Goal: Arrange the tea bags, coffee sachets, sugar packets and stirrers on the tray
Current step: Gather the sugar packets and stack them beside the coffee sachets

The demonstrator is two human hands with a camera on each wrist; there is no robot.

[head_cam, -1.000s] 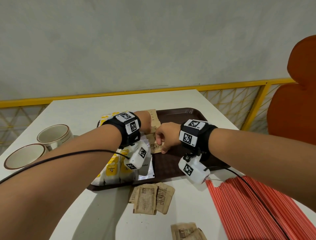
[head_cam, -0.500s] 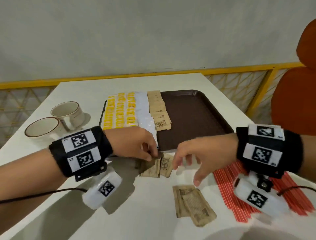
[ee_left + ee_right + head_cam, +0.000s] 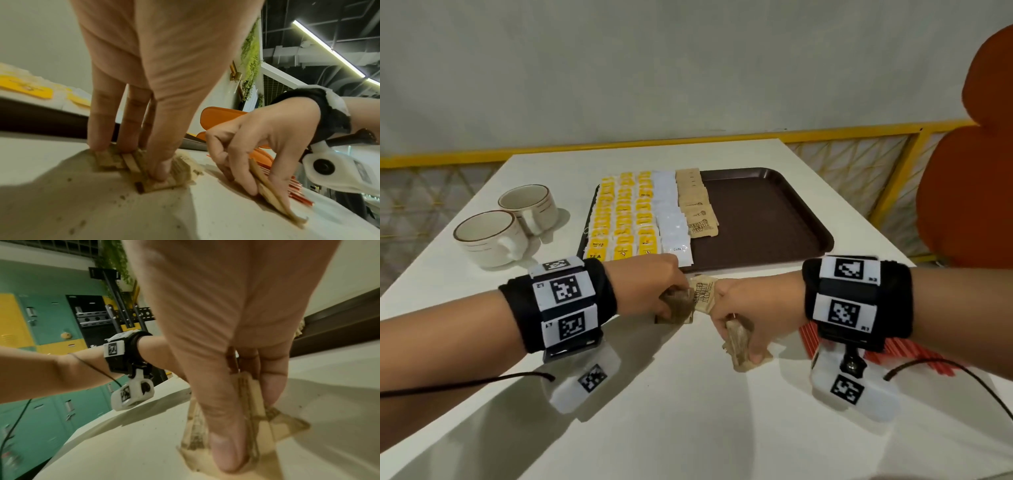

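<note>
A white tabletop [image 3: 688,411] fills my view, set against a plain pale wall with a yellow metal railing [image 3: 825,135] behind it and an orange padded chair [image 3: 969,192] off to my right; my right wrist view shows teal and yellow lockers [image 3: 47,324] across the room. Two cream ceramic cups with brown rims [image 3: 517,226] stand left of the dark brown plastic tray [image 3: 767,219]. On the tray's left part lie rows of yellow tea bags [image 3: 619,219] marked "TEA", a column of white coffee sachets [image 3: 671,219] and a column of brown paper sugar packets [image 3: 697,209] with print too small to read. My left hand [image 3: 650,291] pinches a small stack of loose brown sugar packets [image 3: 678,305] against the tabletop just in front of the tray. My right hand [image 3: 753,308] has its grip closed on another bunch of brown packets [image 3: 739,346], thumb on top. Red stirrers [image 3: 893,356] lie on the tabletop under my right wrist, mostly hidden by the wristband.
</note>
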